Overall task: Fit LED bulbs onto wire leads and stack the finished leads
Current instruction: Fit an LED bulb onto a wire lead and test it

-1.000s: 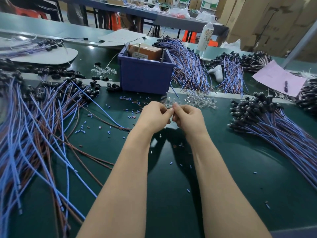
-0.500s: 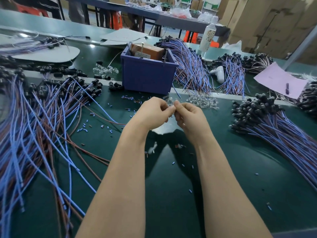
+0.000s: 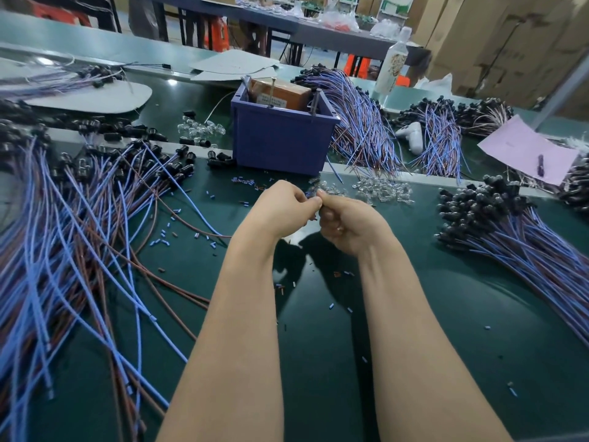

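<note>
Left hand and right hand meet fingertip to fingertip mid-bench, fingers curled, both pinching some tiny part. Too small to tell what it is, tbh. From the hands: clear bulbs lie at 1 o'clock, the lead stack at 3, loose leads sprawl at 9, and a blue bin sits at 12.

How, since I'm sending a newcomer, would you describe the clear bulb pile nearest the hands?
Start at the purple bin on the green bench. Right of its front corner, just this side of the pale strip, sits the clear bulb pile. Its neighbours are black-capped wires; this is glassy, wireless.
</note>
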{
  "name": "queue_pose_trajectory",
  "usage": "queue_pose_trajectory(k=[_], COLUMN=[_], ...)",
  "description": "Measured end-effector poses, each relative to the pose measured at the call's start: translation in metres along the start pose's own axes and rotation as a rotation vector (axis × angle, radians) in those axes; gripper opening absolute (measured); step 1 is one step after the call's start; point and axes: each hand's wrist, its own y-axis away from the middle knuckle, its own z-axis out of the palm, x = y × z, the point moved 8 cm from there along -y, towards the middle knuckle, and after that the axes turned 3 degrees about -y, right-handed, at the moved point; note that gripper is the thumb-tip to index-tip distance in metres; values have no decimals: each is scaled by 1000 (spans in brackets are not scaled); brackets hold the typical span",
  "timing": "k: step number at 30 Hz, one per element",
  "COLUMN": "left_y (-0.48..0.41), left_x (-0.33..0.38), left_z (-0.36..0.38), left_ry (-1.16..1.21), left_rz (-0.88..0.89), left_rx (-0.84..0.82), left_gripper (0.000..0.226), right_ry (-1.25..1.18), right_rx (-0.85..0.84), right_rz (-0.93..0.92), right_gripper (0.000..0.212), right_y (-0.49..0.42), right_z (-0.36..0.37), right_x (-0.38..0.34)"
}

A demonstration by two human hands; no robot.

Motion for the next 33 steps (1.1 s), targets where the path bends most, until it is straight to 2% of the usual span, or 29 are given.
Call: queue_pose_trajectory(k=[4,6,10,13,16,21,27,33], left_y=[3,4,6,7,8,9,9,10], left_x=[3,5,-3,-7,-10,-9,-9,-4], left_z=[-1,-2,-7,-16,-25,-33,-29,-28], left_ry=[47,62,10,44,131,159,119,-3], left_rz=[45,41,-84,-122,-139,-119,-141,-142], left_rx=[-13,-9,36,124,277,380,356,358], left_gripper=[31,29,26,27,26,22,22,20], right_ry=[-87,-29,304,347,516,905,1199,1246], right_rx=[-57,-40,159,338,386,471,558,591], right_rz=[26,-59,-353,-437,-436,-441,-389,-416], right_gripper=[37,35,28,21,12,31,26,21], right_y=[1,1,3,3,-5,-7,-9,-7], right_z=[5,3,-24,-46,-34,-21,-11,-4], right_x=[0,-5,-32,-53,-53,-48,-34,-37])
